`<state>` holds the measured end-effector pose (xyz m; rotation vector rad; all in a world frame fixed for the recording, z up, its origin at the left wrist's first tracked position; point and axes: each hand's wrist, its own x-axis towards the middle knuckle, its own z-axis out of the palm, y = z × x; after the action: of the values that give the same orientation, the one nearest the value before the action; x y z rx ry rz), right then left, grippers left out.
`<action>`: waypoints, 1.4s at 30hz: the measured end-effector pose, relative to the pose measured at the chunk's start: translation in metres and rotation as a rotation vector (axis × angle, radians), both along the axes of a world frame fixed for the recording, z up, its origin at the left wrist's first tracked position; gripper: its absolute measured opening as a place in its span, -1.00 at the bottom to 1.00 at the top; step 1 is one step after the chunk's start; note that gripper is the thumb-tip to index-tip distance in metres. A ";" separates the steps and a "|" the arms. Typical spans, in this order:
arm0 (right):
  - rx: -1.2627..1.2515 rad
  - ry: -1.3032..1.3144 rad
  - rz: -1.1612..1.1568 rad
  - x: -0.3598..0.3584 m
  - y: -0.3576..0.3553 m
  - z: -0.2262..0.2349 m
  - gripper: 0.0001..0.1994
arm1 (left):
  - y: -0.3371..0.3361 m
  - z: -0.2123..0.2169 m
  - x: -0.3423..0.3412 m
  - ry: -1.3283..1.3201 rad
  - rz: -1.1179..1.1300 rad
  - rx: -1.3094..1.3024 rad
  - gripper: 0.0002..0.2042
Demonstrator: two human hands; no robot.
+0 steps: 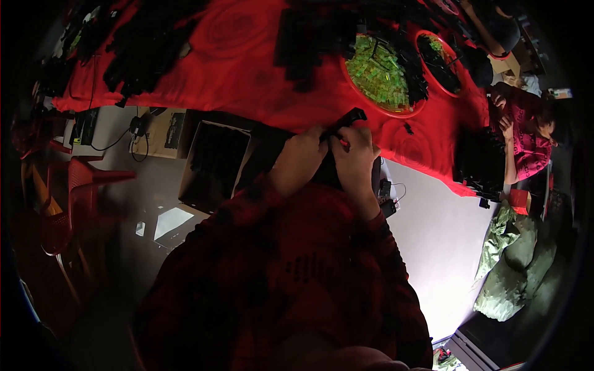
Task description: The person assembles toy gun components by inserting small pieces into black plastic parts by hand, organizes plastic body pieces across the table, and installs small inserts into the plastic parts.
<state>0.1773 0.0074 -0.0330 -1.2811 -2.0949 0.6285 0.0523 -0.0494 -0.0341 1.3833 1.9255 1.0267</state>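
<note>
"Where do we have the black part (353, 116) now?"
"We have it at the near edge of the table (216, 77), to the right of its middle, tilted, with its upper end over the cloth."
"And our hands?"
"Our left hand (302, 159) and right hand (354, 157) are close together. Both seem to pinch the part with bent fingers; the exact contact of the left fingertips we cannot tell."
"Which step is it, in our opinion?"
"We judge it is finger work on one single part. Whether there are two pieces joined, we cannot see."
"What does the next move call for?"
"In our judgement, one hand holding firmly while the other adjusts. The tub (401, 115) of green pieces (378, 73) stands just beyond, toward the right edge, so our elbows should be careful."
</note>
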 end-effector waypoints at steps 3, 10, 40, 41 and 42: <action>-0.077 0.036 0.004 -0.004 0.001 -0.004 -0.91 | 0.002 -0.008 -0.001 0.071 0.029 -0.072 -0.74; -0.196 0.035 -0.036 -0.014 0.001 -0.013 -0.93 | 0.004 -0.006 -0.007 -0.131 0.026 -0.149 -0.76; 0.174 -0.101 0.073 -0.007 0.016 -0.019 -0.85 | 0.009 -0.014 -0.013 -0.284 0.023 -0.068 -0.71; 0.233 -0.106 0.097 -0.005 0.020 -0.017 -0.84 | 0.012 -0.017 -0.012 -0.210 0.023 0.028 -0.72; 0.210 -0.109 0.072 -0.007 0.020 -0.008 -0.84 | 0.013 -0.020 -0.014 -0.196 0.029 0.075 -0.72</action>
<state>0.1700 0.0269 -0.0412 -1.1487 -2.2379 0.3638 0.0385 -0.0362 -0.0544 1.2474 1.7845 1.2116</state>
